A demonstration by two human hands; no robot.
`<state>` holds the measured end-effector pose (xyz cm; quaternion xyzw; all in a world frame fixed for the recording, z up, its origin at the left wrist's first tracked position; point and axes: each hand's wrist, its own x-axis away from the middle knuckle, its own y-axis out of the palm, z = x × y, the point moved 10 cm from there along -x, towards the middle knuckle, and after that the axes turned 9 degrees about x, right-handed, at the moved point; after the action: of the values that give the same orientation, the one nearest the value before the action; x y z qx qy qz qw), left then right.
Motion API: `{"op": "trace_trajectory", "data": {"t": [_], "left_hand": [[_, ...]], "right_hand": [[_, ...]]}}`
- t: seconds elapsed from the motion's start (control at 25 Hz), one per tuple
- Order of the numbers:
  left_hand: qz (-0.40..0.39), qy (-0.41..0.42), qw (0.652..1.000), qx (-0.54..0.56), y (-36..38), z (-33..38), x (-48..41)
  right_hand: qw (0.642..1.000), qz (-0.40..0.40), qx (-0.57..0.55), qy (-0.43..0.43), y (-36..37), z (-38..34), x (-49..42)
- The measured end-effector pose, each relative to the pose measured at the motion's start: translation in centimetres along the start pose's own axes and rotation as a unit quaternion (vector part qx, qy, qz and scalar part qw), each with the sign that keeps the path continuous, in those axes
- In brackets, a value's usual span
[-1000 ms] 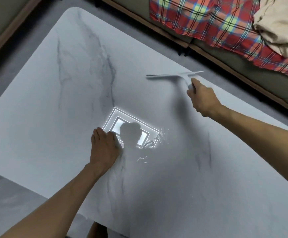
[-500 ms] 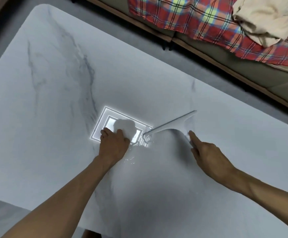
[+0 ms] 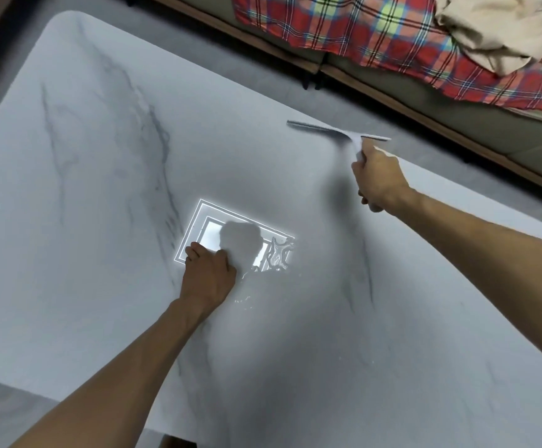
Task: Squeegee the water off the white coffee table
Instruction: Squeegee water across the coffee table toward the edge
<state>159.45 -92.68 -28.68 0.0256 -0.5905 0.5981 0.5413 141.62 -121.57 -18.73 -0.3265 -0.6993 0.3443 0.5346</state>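
Note:
The white marble-patterned coffee table fills most of the view. My right hand grips the handle of a white squeegee, whose blade lies near the table's far edge. My left hand rests on the tabletop with its fingers curled, holding nothing. A small puddle of water glistens just right of my left hand, inside the bright reflection of a ceiling light. A few thin streaks of water lie just below it.
A sofa with a red plaid blanket and a beige cloth runs along the far side, separated from the table by a strip of grey floor. The table's near edge is at the lower left.
My right hand pulled the squeegee in to the puddle, then carried it back out to the table's far edge. My left hand curled its fingers and stayed beside the water.

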Motion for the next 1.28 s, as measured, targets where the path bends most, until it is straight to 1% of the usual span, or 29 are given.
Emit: {"op": "trace_trajectory", "data": {"t": [0.16,0.28,0.36,0.4,0.48,0.52,0.64,0.72,0.76,0.84,0.92,0.96,1.04,1.08,1.12,1.2,1.28], "left_hand": [[0.004,0.01,1.0,-0.01,-0.1,0.2,0.3],[0.009,0.021,1.0,-0.009,0.0,0.1,0.4],[0.013,0.017,1.0,-0.005,0.0,-0.1,0.3],[0.011,0.018,1.0,-0.005,0.1,0.0,0.3],[0.011,0.022,1.0,-0.007,0.3,0.0,0.4],[0.015,0.022,1.0,-0.008,0.4,0.0,0.4],[0.013,0.016,1.0,0.0,0.6,-0.2,0.5],[0.016,0.022,1.0,-0.011,0.8,-0.3,0.3],[0.021,0.029,0.999,-0.019,0.8,-0.3,0.2],[0.026,0.032,0.999,-0.017,0.6,-0.4,0.5],[0.026,0.019,0.999,0.01,0.6,-0.9,0.6],[0.027,0.027,0.999,0.011,0.5,-1.0,0.7],[0.025,0.076,0.997,0.005,0.1,-1.1,1.1],[0.029,0.105,0.994,-0.008,-0.2,-1.2,1.7],[0.035,0.143,0.989,-0.034,-0.4,-1.3,2.4],[0.026,0.181,0.98,-0.082,0.0,-1.9,3.9],[0.021,0.16,0.982,-0.094,0.6,-3.2,5.3]], "right_hand": [[0.995,-0.02,0.083,-0.044,4.1,4.1,8.0],[0.989,-0.074,0.116,-0.055,7.0,7.2,15.3],[0.985,-0.107,0.121,-0.057,7.3,8.2,18.0],[0.985,-0.105,0.121,-0.062,6.7,8.3,18.2],[0.991,-0.051,0.105,-0.064,4.0,7.9,16.1],[0.995,-0.026,0.083,-0.045,2.5,7.5,14.1],[0.998,0.015,-0.01,0.065,-0.5,7.6,7.3],[0.992,0.013,-0.047,0.12,-0.5,8.1,5.1],[0.99,-0.002,-0.049,0.132,0.3,8.0,5.3],[0.992,-0.034,-0.027,0.122,2.7,7.7,7.2],[0.991,-0.083,-0.016,0.1,6.1,7.0,11.4],[0.989,-0.117,-0.014,0.088,7.9,6.7,14.0],[0.984,-0.169,-0.003,0.061,10.1,6.0,18.3],[0.982,-0.179,-0.028,0.061,10.3,5.7,19.2],[0.98,-0.173,-0.069,0.068,9.6,5.4,19.0],[0.986,-0.105,-0.112,0.068,6.8,4.8,15.4],[0.987,-0.034,-0.141,0.076,3.7,3.6,10.0]]}}
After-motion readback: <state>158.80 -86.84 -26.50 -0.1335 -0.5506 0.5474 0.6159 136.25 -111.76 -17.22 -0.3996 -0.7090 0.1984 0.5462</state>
